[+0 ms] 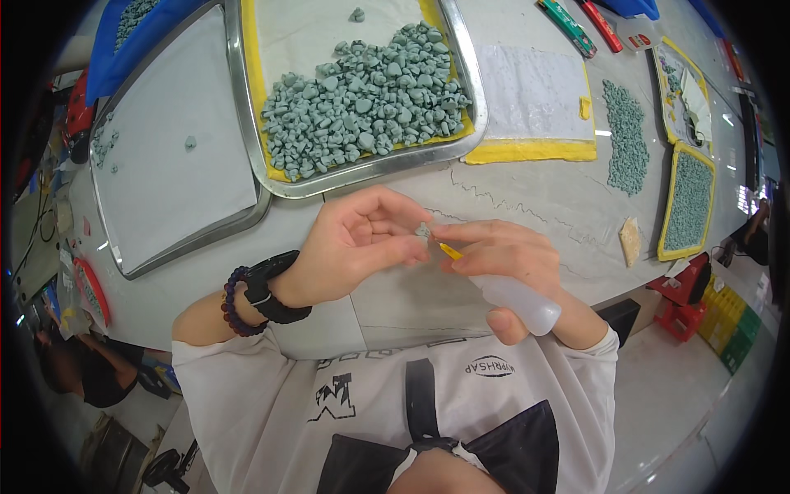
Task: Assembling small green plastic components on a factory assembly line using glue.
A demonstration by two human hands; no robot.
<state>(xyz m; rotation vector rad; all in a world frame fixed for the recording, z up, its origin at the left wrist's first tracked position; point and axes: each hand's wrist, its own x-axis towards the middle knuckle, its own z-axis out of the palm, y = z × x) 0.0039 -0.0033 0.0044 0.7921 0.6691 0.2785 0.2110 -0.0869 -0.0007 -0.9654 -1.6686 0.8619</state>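
Observation:
Between the thumb and index finger of my left hand (350, 247) is a small grey-green molded piece (423, 231). My right hand (520, 253) is wrapped round a translucent white squeeze bottle (531, 306). The bottle's yellow nozzle (448, 250) points at the small piece and sits close to it; whether they touch I cannot tell. Beyond my hands, a pile of similar grey-green pieces (362, 107) lies in a steel tray (374, 175) lined with a yellow-edged sheet.
A second steel tray (177, 123) at left holds a few pieces. Right of the middle tray lies a white sheet with yellow edging (535, 90). Farther right are loose smaller pieces (626, 136) and a yellow-rimmed tray (706, 206) of them. A blue bin (103, 58) stands far left.

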